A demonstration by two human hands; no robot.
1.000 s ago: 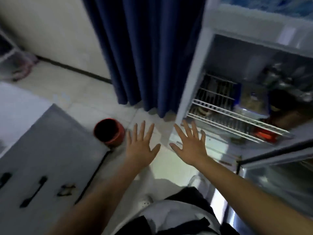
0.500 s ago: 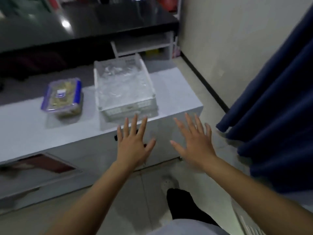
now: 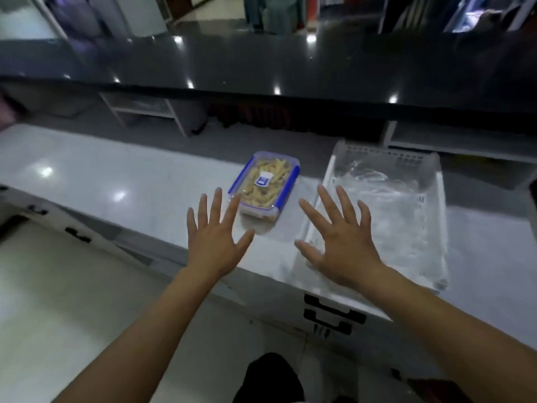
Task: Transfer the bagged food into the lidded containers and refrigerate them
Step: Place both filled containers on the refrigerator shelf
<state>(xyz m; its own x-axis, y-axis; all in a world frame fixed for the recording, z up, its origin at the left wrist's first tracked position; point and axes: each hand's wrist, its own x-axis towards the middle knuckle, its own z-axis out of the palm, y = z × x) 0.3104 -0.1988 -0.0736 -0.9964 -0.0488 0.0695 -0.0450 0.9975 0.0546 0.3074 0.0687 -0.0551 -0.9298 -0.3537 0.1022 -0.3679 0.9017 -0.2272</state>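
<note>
Lidded container [image 3: 263, 184] lies between left hand [image 3: 215, 236] and right hand [image 3: 340, 239]

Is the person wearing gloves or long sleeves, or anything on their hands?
No. The left hand and right hand are both bare, with no gloves, rings or watch showing. Both forearms are bare too, with no sleeve in view.

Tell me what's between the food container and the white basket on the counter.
Only bare counter lies between the container and the basket in the head view; the right hand's fingers hover in front.
</note>
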